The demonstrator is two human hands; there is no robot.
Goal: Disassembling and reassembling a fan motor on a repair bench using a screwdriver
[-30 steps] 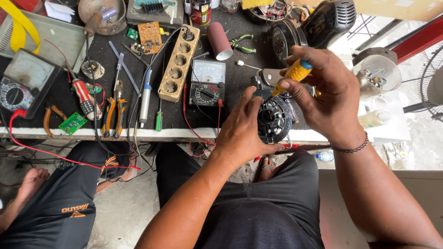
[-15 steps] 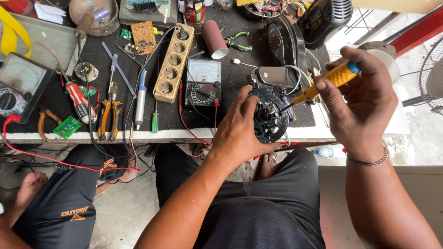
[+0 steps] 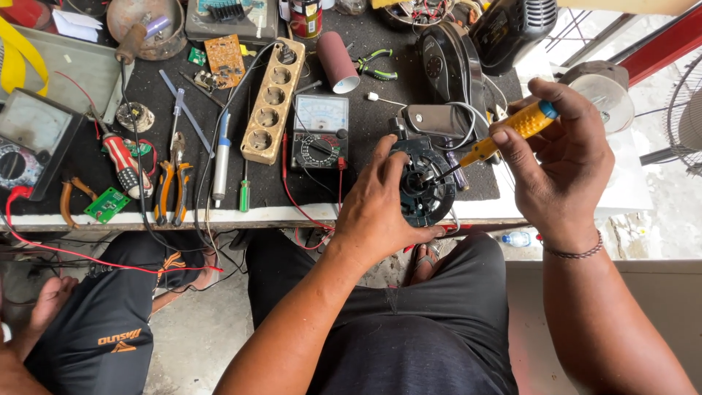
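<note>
**Screwdriver tip in the motor, right at the tabletop's edge**

My left hand [image 3: 376, 208] is clamped around the round black motor housing [image 3: 426, 183], fingers over its top and thumb under its rim, holding it at the front edge of the tabletop [image 3: 146, 217], above my lap. My right hand [image 3: 563, 157] is closed on the yellow-handled screwdriver [image 3: 512, 130], and its dark blade angles down into the middle of the housing.

What worries me: the housing sits half off the edge, so if my left grip slackens while I press, it could tip and fall to the floor. The blade is thin and comes in at a slant; too much push and I judge it could skid off and jab my left fingers, which lie just beside the tip. A white cable [image 3: 468, 121] runs close behind the housing and could snag.

As for containers, the rusty metal bowl [image 3: 150, 18] at the back holds a wooden-handled tool and a small pale violet piece. The grey tray [image 3: 77, 73] on the far left looks nearly bare, with a yellow strap across its corner. A can [image 3: 306, 16] stands near the power strip [image 3: 272, 91]; I cannot tell what is in it.
</note>
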